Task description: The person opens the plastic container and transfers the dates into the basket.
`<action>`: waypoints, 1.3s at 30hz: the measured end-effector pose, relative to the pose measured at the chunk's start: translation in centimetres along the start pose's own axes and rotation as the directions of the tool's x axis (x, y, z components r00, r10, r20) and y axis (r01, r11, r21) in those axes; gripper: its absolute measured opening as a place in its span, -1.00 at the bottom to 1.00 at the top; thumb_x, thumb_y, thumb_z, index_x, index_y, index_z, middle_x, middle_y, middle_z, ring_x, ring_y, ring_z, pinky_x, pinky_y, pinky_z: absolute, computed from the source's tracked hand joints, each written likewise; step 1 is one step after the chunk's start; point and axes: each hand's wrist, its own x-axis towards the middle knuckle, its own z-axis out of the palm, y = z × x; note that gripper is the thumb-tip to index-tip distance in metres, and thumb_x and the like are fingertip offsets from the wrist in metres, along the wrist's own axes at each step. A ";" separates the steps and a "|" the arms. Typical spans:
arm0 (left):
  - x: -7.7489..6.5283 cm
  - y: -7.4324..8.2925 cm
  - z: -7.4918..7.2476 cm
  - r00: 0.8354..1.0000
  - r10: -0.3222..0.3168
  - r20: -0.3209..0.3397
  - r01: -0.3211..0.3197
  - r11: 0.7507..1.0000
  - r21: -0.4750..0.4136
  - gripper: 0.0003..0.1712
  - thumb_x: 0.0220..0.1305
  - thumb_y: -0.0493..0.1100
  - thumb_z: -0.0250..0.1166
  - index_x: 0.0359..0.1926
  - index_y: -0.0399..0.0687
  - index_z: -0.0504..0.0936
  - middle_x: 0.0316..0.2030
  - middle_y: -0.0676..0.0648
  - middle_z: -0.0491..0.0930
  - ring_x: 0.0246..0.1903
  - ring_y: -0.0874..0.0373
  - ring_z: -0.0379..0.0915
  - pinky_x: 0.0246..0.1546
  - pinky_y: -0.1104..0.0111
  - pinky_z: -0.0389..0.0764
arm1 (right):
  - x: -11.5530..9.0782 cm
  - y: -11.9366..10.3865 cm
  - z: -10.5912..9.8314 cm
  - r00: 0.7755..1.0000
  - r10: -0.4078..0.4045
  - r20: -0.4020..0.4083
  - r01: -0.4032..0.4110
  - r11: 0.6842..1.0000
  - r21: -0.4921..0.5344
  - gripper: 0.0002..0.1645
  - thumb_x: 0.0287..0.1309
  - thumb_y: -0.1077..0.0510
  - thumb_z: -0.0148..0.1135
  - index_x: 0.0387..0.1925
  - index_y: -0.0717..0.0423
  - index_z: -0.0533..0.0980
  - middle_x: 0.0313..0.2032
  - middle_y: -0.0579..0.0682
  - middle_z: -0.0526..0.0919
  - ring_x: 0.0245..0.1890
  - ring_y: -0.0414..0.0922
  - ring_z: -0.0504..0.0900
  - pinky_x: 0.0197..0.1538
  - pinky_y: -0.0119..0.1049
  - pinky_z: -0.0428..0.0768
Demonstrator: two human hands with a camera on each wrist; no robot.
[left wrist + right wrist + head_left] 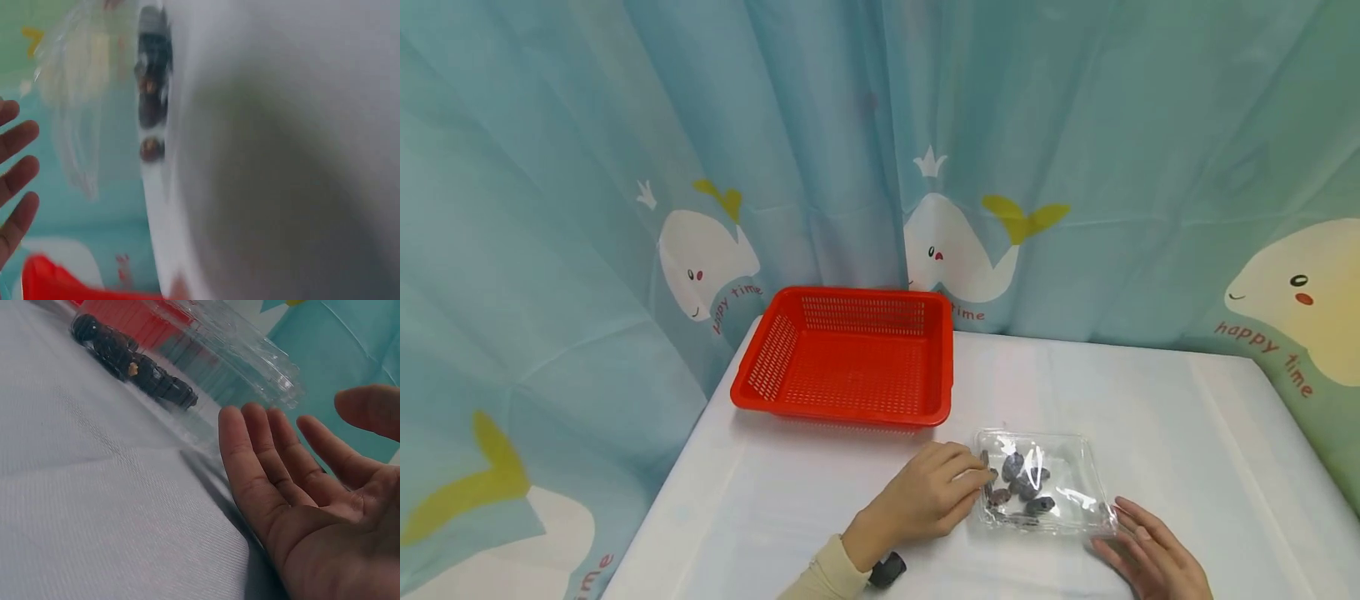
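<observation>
A clear plastic box [1078, 471] rests on the white table, with several dark, lumpy pieces [1022, 479] gathered toward its left side. Seen low from the right wrist, the dark pieces [140, 365] lie in a row along the bottom of the box [250, 362]. My left hand [928, 492] is at the box's left edge; in the left wrist view its fingers [19, 178] are extended and spread. At the box's front right corner is my right hand [1153, 554], palm partly up, with loosely straight fingers [244, 456] right at the box's end.
A red plastic basket [857, 367] with slotted walls stands at the back left of the white-covered table [1157, 408]. Behind the table hangs a blue-green curtain [820, 150] with whale prints. A small black object [887, 571] shows beside the left wrist.
</observation>
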 end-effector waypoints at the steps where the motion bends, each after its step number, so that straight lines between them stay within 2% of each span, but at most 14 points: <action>1: 0.4 0.2 0.2 1.000 0.012 0.026 -0.013 1.000 0.013 -0.73 0.46 -0.08 0.21 0.07 0.14 0.73 -0.02 0.17 0.70 0.07 0.22 0.55 0.16 0.44 0.58 | 0.0 0.1 0.1 0.999 0.002 -0.052 -0.004 0.999 -0.036 -0.44 0.63 0.35 -0.30 0.30 0.00 0.57 0.19 -0.13 0.70 0.15 -0.17 0.73 0.18 -0.14 0.73; 5: 1.9 0.9 1.2 0.991 0.017 0.132 -0.023 0.999 0.044 -0.68 0.50 0.07 0.18 0.16 0.23 0.68 0.09 0.15 0.64 0.16 0.20 0.50 0.18 0.39 0.55 | 0.3 0.5 0.7 0.972 0.029 -0.234 -0.054 0.993 -0.103 -0.52 0.60 0.34 -0.12 0.17 -0.07 0.66 0.07 -0.17 0.74 0.06 -0.21 0.76 0.10 -0.18 0.76; 11: 3.8 1.7 2.1 0.961 0.006 0.276 -0.028 0.997 0.075 -0.48 0.55 0.29 0.04 0.36 0.28 0.54 0.29 0.11 0.52 0.30 0.17 0.41 0.36 0.30 0.46 | 0.7 0.9 1.4 0.927 0.081 -0.366 -0.131 0.985 -0.114 -0.59 0.57 0.29 0.02 0.07 -0.16 0.72 0.02 -0.28 0.73 0.01 -0.29 0.75 0.07 -0.24 0.76; 13: 4.2 2.0 2.5 0.952 0.011 0.306 -0.036 0.996 0.077 -0.43 0.54 0.34 0.01 0.40 0.30 0.49 0.33 0.10 0.48 0.34 0.16 0.38 0.37 0.27 0.45 | 0.8 1.0 1.5 0.919 0.093 -0.384 -0.146 0.983 -0.112 -0.61 0.56 0.27 0.06 0.05 -0.19 0.72 0.01 -0.31 0.73 0.00 -0.31 0.75 0.07 -0.26 0.76; 16: 4.8 2.5 3.0 0.940 0.015 0.342 -0.049 0.995 0.090 -0.36 0.52 0.42 -0.04 0.44 0.34 0.43 0.37 0.11 0.45 0.37 0.15 0.33 0.31 0.25 0.45 | 0.7 1.0 1.5 0.922 0.094 -0.377 -0.143 0.984 -0.104 -0.61 0.57 0.26 0.05 0.06 -0.19 0.72 0.00 -0.30 0.74 0.00 -0.31 0.75 0.07 -0.29 0.75; 23: 5.7 2.5 3.8 0.933 0.009 0.361 -0.066 0.987 0.147 -0.32 0.46 0.50 -0.02 0.42 0.39 0.42 0.38 0.15 0.43 0.38 0.16 0.31 0.30 0.22 0.44 | 0.7 1.0 1.2 0.919 0.119 -0.376 -0.142 0.989 -0.035 -0.61 0.55 0.27 0.07 0.03 -0.22 0.72 -0.03 -0.26 0.77 -0.05 -0.27 0.77 0.06 -0.36 0.75; 28: 6.3 2.3 4.1 0.926 0.009 0.378 -0.074 0.985 0.158 -0.36 0.48 0.48 -0.04 0.41 0.42 0.44 0.41 0.14 0.41 0.40 0.15 0.29 0.31 0.20 0.43 | 0.7 1.0 1.0 0.914 0.144 -0.379 -0.141 0.989 0.035 -0.61 0.56 0.27 0.06 0.01 -0.21 0.71 -0.07 -0.18 0.78 -0.07 -0.24 0.78 0.08 -0.39 0.74; 34: 7.0 2.3 4.4 0.914 -0.008 0.406 -0.067 0.983 0.171 -0.46 0.53 0.37 -0.04 0.39 0.43 0.45 0.45 0.11 0.38 0.45 0.10 0.26 0.39 0.15 0.40 | 1.0 0.9 1.0 0.873 0.200 -0.445 -0.201 0.979 0.045 -0.67 0.54 0.21 0.13 -0.07 -0.27 0.72 -0.12 -0.19 0.75 -0.07 -0.28 0.76 0.12 -0.41 0.72; 36: 7.4 2.4 4.6 0.910 -0.017 0.414 -0.061 0.983 0.176 -0.48 0.54 0.34 -0.03 0.38 0.44 0.46 0.45 0.10 0.38 0.46 0.10 0.25 0.39 0.14 0.39 | 1.1 0.8 0.9 0.872 0.202 -0.445 -0.198 0.979 0.056 -0.68 0.54 0.21 0.12 -0.07 -0.26 0.72 -0.12 -0.18 0.74 -0.07 -0.28 0.76 0.13 -0.40 0.72; 39: 8.0 2.4 4.9 0.909 -0.020 0.417 -0.060 0.982 0.179 -0.50 0.53 0.32 0.00 0.36 0.44 0.47 0.44 0.10 0.40 0.44 0.10 0.28 0.37 0.17 0.40 | 1.3 0.7 0.9 0.883 0.195 -0.427 -0.170 0.981 0.097 -0.67 0.56 0.23 0.09 -0.08 -0.21 0.72 -0.13 -0.14 0.74 -0.08 -0.25 0.76 0.10 -0.39 0.73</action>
